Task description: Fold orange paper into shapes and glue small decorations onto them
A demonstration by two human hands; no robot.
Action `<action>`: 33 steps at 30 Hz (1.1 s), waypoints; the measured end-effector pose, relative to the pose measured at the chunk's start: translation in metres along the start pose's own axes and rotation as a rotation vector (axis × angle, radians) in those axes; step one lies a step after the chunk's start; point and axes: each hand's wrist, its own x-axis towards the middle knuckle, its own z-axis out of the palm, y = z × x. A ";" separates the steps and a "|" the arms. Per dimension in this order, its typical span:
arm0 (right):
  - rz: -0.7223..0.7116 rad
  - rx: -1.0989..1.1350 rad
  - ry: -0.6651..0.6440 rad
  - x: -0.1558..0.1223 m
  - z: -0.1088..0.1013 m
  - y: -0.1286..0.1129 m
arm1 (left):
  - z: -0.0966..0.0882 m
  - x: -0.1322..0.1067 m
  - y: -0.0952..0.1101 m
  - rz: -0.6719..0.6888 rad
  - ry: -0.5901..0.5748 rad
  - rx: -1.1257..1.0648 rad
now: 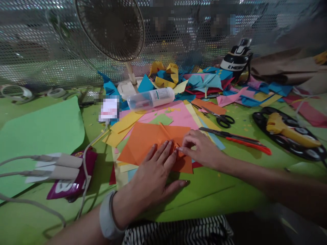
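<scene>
An orange paper sheet, partly folded, lies on the green table in front of me. My left hand rests flat on its near edge, fingers stretched out and apart. My right hand sits at the sheet's right side, fingers curled and fingertips pressing a fold in the orange paper beside my left fingertips. Pink and yellow sheets lie under the orange one.
A desk fan stands at the back. A clear glue bottle lies on its side. Scissors, a red-handled cutter, a yellow glue gun on a black tray, scrap paper, power plugs and green card surround the work.
</scene>
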 end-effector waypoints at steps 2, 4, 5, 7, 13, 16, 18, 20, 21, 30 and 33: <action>0.001 -0.004 -0.002 0.001 0.000 0.000 | 0.000 0.000 0.001 -0.005 0.007 -0.001; -0.003 -0.001 -0.009 0.001 -0.001 0.000 | 0.000 0.000 0.001 -0.010 0.015 0.001; -0.006 0.002 -0.014 0.001 -0.001 0.000 | 0.001 0.000 0.001 -0.010 0.017 0.006; -0.009 0.007 -0.021 0.002 -0.002 0.000 | 0.002 0.000 0.002 -0.007 0.019 0.020; -0.005 -0.002 -0.031 0.004 -0.002 0.001 | 0.003 0.001 0.001 0.007 0.011 0.043; 0.005 -0.012 -0.033 0.004 -0.002 0.000 | 0.003 0.001 0.001 0.005 0.013 0.048; 0.011 -0.015 -0.033 0.005 -0.002 0.001 | 0.003 0.000 0.001 0.005 0.016 0.053; 0.011 -0.015 -0.029 0.005 -0.002 0.001 | 0.003 0.000 0.001 0.001 0.018 0.056; 0.010 -0.016 -0.027 0.005 -0.001 0.001 | 0.003 0.000 0.001 -0.001 0.015 0.057; -0.014 -0.028 0.010 0.005 0.001 0.003 | 0.001 0.000 0.001 -0.007 -0.008 0.044; -0.033 -0.026 0.025 0.004 0.002 0.003 | 0.003 -0.001 0.001 -0.004 0.019 0.034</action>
